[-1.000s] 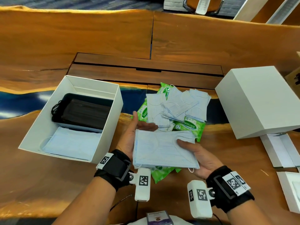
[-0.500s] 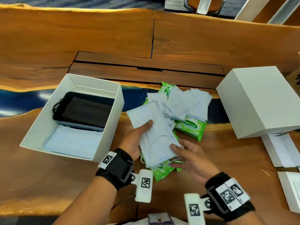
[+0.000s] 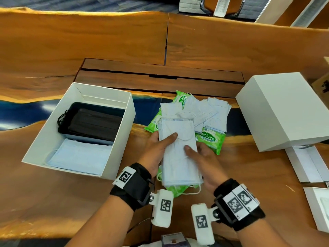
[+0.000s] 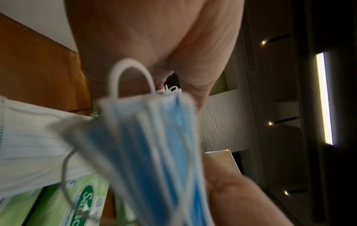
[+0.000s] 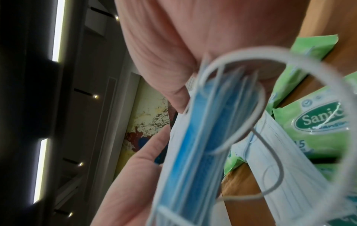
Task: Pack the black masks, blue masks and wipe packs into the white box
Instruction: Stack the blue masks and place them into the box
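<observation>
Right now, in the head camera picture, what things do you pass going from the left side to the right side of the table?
Open white box with black masks inside → stack of blue masks held in both hands → green wipe pack → closed white box.

We find an office or meeting room. We work at a long live-edge wooden table (image 3: 106,41) with a dark cable hatch (image 3: 160,79) at twelve o'clock; patterned carpet (image 3: 89,2) lies beyond, and recessed ceiling light strips (image 4: 324,97) show overhead.
</observation>
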